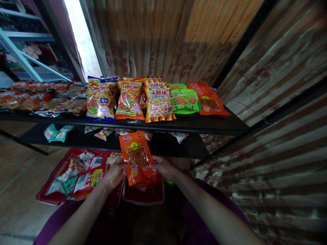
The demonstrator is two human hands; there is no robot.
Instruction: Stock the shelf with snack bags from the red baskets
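An orange snack packet [138,158] with a clear window showing brown sticks is held upright between both my hands. My left hand [116,172] grips its left edge, and my right hand [163,167] pinches the right edge. It hangs in front of the lower shelf and above a red basket [144,201]. On the upper shelf at the right lie similar orange packets [211,102], beside green snack bags [185,100]. Left of those stand a prawn cracker bag [159,103], an orange-and-yellow snack bag [129,100] and a blue-edged snack bag [100,100].
Another red basket [42,194] with mixed snack packets sits on the floor at the left. Brown packaged snacks [61,102] line the shelf's left end. Teal packets [58,132] lie on the lower shelf [176,146]. A black post [270,120] and wrinkled curtain [281,177] border the right.
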